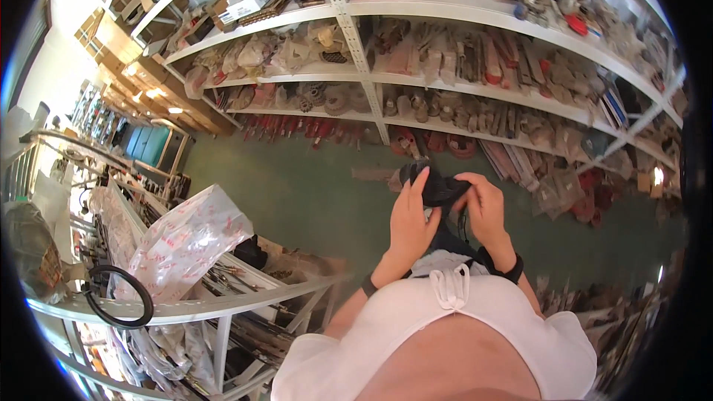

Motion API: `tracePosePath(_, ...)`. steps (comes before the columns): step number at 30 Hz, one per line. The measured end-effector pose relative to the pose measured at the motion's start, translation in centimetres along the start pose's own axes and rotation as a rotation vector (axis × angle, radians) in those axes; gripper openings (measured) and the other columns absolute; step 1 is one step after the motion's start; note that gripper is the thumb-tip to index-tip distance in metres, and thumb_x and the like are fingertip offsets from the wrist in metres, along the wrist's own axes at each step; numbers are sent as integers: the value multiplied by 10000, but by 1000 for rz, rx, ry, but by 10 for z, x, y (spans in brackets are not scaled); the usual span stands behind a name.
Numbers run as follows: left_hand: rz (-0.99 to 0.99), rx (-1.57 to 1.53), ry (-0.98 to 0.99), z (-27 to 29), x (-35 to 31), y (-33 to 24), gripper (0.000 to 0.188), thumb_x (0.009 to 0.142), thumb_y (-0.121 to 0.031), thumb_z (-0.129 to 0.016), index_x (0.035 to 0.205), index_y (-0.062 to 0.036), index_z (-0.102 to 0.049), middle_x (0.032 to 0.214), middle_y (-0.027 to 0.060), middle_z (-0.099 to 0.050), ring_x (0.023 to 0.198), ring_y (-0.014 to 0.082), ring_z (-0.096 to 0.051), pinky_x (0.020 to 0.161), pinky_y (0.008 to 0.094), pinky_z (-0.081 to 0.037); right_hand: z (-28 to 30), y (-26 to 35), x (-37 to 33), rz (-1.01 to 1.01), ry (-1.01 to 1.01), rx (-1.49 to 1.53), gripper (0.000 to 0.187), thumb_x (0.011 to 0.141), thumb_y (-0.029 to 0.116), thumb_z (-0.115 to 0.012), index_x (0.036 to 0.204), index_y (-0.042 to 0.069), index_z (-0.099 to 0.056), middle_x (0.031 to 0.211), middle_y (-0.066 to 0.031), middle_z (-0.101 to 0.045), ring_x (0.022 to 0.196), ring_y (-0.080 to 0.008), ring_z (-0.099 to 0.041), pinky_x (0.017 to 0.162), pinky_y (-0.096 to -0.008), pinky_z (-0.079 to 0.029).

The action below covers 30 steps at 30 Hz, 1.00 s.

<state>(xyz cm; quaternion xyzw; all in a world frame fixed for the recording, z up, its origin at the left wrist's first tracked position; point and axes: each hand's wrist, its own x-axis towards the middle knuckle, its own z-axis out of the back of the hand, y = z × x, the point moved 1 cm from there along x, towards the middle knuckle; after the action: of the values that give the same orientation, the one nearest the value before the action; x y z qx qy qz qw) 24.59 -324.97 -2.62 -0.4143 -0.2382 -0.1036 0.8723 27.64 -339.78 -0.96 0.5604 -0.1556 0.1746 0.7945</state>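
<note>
In front of my body, above the floor, both hands hold a soft-looking black bundle with curved folds. Its exact kind cannot be made out. My left hand grips its left side, fingers curled and thumb against it. On the other side, my right hand has its fingers closed round the bundle's right edge; some fingertips are hidden behind it. A thin dark cord or strip hangs beneath, near the right hand. Dark bands circle both wrists.
White metal shelves ahead carry bagged parts, with more bags along their foot. At the left, a white rack holds long thin parts, a printed plastic bag and a black ring at its edge. Green floor lies between.
</note>
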Motion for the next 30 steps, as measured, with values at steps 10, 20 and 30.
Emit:
tracePosePath(10, 139, 181, 58, -8, 110, 51, 730, 659, -79, -654, 1321, -62, -346, 864, 159, -548, 798, 331, -533, 701, 413, -422, -44, -35, 128, 419, 13, 130, 249, 698, -65, -514, 906, 45, -596, 755, -140, -573, 644, -331, -529, 595, -365, -433)
tracePosePath(20, 250, 122, 73, -16, 142, 161, 320, 611, -45, -643, 920, -34, -563, 832, 201, -584, 797, 392, -548, 669, 446, -454, -95, -51, 191, 421, 151, 39, 270, 737, -57, -464, 950, 38, -600, 910, -184, -595, 849, -376, -557, 764, -378, -431)
tracePosePath(30, 309, -26, -78, 76, 199, 281, 335, 739, 0, -494, 1072, -11, -526, 953, 205, -573, 892, 401, -525, 738, 432, -433, -235, -26, 277, 500, 435, 90, 256, 689, -58, -523, 907, 56, -595, 698, -131, -543, 634, -330, -515, 584, -391, -404)
